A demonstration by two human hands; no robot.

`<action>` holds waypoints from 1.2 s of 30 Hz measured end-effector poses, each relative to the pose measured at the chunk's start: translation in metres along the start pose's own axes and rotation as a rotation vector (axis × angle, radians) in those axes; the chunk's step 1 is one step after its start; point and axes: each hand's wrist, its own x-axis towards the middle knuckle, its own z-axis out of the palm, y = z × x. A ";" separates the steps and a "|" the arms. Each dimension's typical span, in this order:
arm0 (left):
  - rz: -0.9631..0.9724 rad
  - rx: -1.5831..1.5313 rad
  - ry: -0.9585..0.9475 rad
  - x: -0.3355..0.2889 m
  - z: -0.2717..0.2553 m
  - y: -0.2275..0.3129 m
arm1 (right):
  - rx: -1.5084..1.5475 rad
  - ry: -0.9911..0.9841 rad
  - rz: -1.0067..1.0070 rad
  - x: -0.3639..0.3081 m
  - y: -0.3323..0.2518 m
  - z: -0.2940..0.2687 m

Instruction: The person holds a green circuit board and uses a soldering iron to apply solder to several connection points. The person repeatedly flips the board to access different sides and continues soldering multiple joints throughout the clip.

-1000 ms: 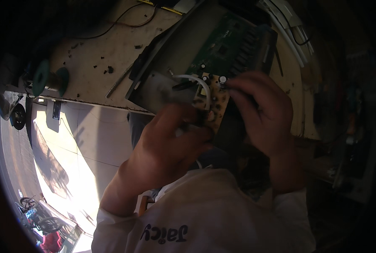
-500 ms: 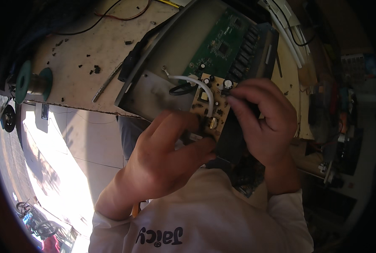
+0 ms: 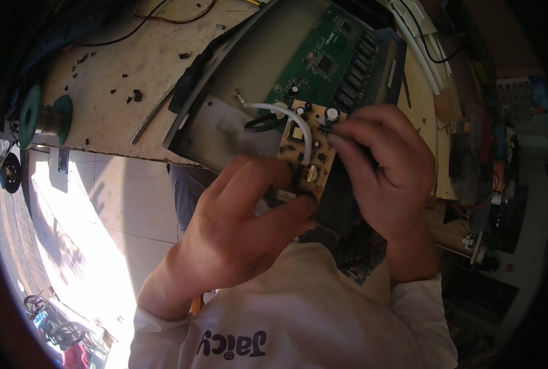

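A tan circuit board with capacitors and other small parts lies at the near end of an open grey metal case. My left hand is closed on the board's near left end, thumb and fingers on either side of a dark part. My right hand pinches at the board's right edge, beside a round capacitor; its fingertips partly cover a small dark component. A white cable arches over the board, ending in a metal ring lug. Further back in the case sits a green circuit board.
Left of the case lie a thin metal rod-like tool, a solder wire spool and several scattered screws. A black cable runs along the case's left wall. White strips stand at the right.
The whole view has shifted slightly, with the bench and case a little further left. Both hands keep their places on the tan circuit board, with only slight finger movement at the right.
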 end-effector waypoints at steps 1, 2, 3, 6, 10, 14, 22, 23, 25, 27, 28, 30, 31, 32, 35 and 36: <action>-0.005 -0.005 0.001 0.000 0.000 0.000 | -0.001 0.004 -0.018 0.000 0.000 0.000; -0.001 -0.003 0.000 0.001 0.000 0.000 | 0.003 0.011 -0.033 0.001 0.001 0.001; 0.011 0.004 -0.003 0.001 0.000 0.000 | 0.008 0.012 -0.039 0.001 0.002 0.002; 0.013 0.003 0.002 0.002 0.000 0.001 | 0.004 -0.007 -0.039 0.002 0.002 0.001; 0.007 0.016 0.007 0.001 0.000 0.003 | 0.016 -0.014 -0.030 0.002 0.002 0.001; 0.000 0.045 0.034 0.001 0.003 0.006 | 0.011 -0.015 -0.016 0.002 0.000 0.002; 0.075 0.063 -0.025 0.009 0.002 -0.002 | 0.018 -0.024 0.001 0.002 0.000 0.001; 0.075 0.075 -0.039 0.009 0.001 -0.001 | 0.015 -0.021 0.003 0.001 0.000 0.002; 0.076 0.089 -0.061 0.011 0.001 -0.001 | 0.013 -0.017 0.000 0.001 0.000 0.002; 0.080 0.107 -0.084 0.013 0.000 -0.001 | 0.009 -0.017 -0.001 0.002 0.001 0.002; 0.061 0.099 -0.097 0.014 0.000 0.001 | 0.006 -0.015 -0.006 0.001 0.000 0.002; 0.028 0.117 -0.130 0.014 0.001 0.003 | -0.008 -0.013 -0.004 0.001 0.000 0.001; 0.047 0.136 -0.141 0.014 0.001 0.003 | -0.011 -0.011 -0.011 0.001 0.000 0.002; 0.067 0.156 -0.151 0.015 0.001 0.001 | -0.014 -0.009 -0.017 0.001 0.000 0.002; 0.093 0.201 -0.181 0.016 -0.001 0.001 | -0.016 0.000 -0.022 0.001 0.000 0.002; 0.101 0.218 -0.189 0.017 -0.001 0.002 | -0.016 0.003 -0.021 0.001 0.000 0.002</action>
